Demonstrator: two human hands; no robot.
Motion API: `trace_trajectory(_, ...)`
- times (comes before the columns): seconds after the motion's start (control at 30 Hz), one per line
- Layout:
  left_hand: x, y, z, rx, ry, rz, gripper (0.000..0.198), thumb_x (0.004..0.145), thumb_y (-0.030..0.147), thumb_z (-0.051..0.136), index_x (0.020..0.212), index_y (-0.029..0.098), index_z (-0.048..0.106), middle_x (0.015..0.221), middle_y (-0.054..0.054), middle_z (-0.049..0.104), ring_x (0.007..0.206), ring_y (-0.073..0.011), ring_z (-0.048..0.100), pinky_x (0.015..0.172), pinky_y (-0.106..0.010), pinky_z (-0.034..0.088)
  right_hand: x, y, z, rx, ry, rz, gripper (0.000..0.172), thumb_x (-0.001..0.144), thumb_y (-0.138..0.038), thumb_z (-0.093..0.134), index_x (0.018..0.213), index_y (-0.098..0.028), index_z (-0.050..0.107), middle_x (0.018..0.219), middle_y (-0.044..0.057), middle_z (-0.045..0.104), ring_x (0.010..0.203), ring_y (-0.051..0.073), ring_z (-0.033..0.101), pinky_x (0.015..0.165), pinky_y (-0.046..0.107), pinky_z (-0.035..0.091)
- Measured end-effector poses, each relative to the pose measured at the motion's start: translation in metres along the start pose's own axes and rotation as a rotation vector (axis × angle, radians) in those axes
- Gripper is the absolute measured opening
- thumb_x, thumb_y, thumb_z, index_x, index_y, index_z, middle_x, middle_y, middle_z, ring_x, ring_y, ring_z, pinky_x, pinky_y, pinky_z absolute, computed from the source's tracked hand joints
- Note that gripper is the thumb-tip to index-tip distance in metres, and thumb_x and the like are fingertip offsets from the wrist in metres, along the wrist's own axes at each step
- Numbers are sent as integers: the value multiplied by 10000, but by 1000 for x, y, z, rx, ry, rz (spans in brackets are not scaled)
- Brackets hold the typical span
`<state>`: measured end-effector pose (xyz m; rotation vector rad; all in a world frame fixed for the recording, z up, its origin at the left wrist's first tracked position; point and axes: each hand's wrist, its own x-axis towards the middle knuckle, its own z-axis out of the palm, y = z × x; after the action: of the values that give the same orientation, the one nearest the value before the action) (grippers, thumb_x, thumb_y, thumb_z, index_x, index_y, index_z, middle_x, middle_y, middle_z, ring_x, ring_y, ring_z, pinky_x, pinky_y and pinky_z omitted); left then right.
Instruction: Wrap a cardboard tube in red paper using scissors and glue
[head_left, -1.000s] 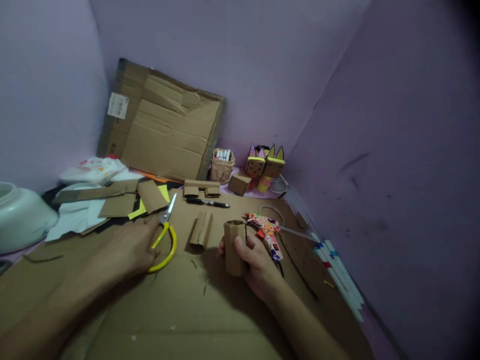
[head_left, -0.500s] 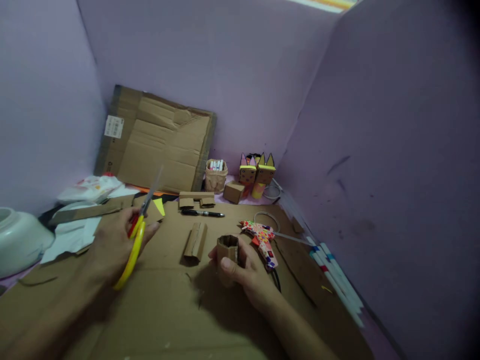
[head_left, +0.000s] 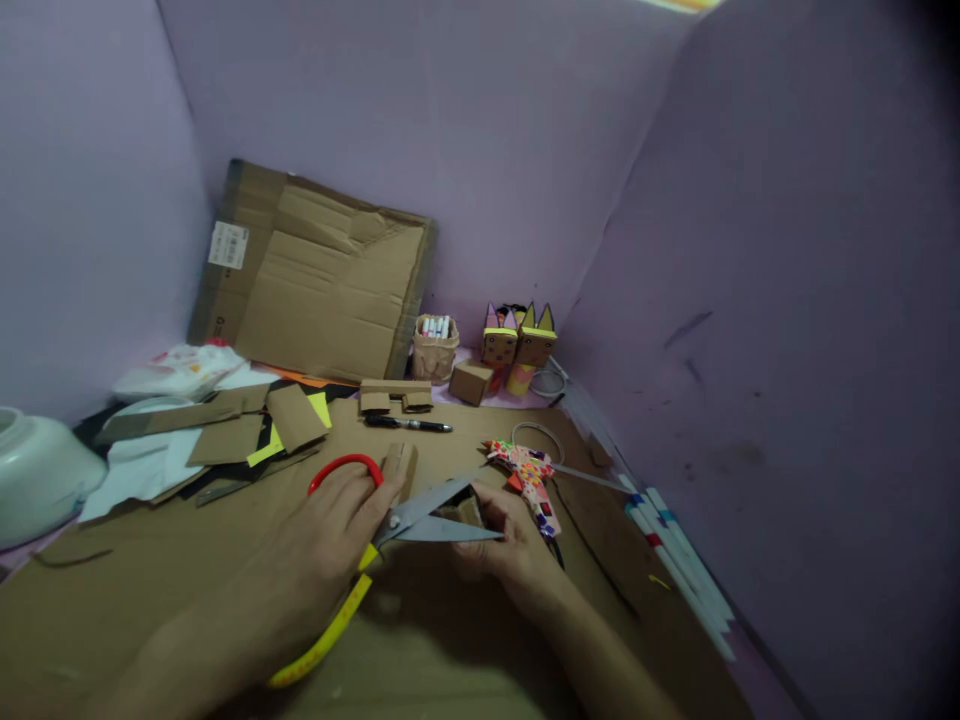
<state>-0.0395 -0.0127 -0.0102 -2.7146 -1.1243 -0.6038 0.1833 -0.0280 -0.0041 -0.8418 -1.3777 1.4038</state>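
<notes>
Your left hand (head_left: pixel 330 545) is clenched around the handles of a pair of scissors (head_left: pixel 390 535), with 1 red loop above your fingers and 1 yellow handle trailing down toward you. The 2 blades are spread apart and point right, toward your other hand. Your right hand (head_left: pixel 510 545) grasps a small cardboard piece (head_left: pixel 466 510), which sits between the parted blades, low in the middle of the view and just above the cardboard sheet (head_left: pixel 420 640) that covers the floor.

Just beside your right hand, to its right, lies a glue gun (head_left: pixel 529 475) wrapped in bright patterned paper. A folded strip of cardboard (head_left: pixel 401 462) lies just behind the scissors. Further back, a black pen (head_left: pixel 409 425) lies flat, with 2 small cardboard bits (head_left: pixel 394 397) behind it.

A large flattened box (head_left: pixel 315 275) leans against the purple wall. To its right stand a small basket of markers (head_left: pixel 433 350), a little cardboard cube (head_left: pixel 471 381) and 2 cardboard figures (head_left: pixel 521 345) with pointed ears. On the left lie cardboard scraps (head_left: pixel 225 425) with yellow paper, and a pale bowl (head_left: pixel 37 475) at the edge. Several white sticks (head_left: pixel 679 555) lie along the right wall.
</notes>
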Motion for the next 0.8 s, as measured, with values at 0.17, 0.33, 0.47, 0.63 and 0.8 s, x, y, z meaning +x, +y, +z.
trace_trajectory(0.17,2,-2,0,159,21,118,569,790,-2,363,1353,78,340,1024,-155,576,947,-271,526,810,-418,463,0,-1,-1,-75,10,48,277,594,-367,748,775,-188,640,688,-13,519,640,143,424,602,256,350)
trace_trajectory(0.33,3,-2,4,258,53,127,523,830,16,320,1350,61,345,920,-141,602,792,-253,552,669,-375,462,0,0,-2,-153,34,43,192,603,-305,692,727,-184,609,643,-32,471,596,123,380,571,241,334)
trace_trajectory(0.47,1,0,6,292,35,93,527,846,25,332,1371,69,311,959,-146,605,827,-260,568,682,-371,470,-1,3,-1,-182,55,20,101,618,-238,623,682,-186,564,565,-56,378,535,101,313,499,221,270)
trace_trajectory(0.63,3,2,6,353,87,151,491,838,23,357,1328,44,350,941,-148,600,808,-269,578,648,-370,475,-3,2,-2,-203,74,37,94,584,-216,592,661,-182,552,536,-61,350,509,92,280,465,215,229)
trace_trajectory(0.8,4,2,4,419,46,163,484,830,-12,336,1308,52,369,881,-122,599,759,-252,586,588,-342,477,-3,3,-3,-162,78,46,81,584,-217,603,627,-185,541,525,-57,376,504,92,292,462,214,231)
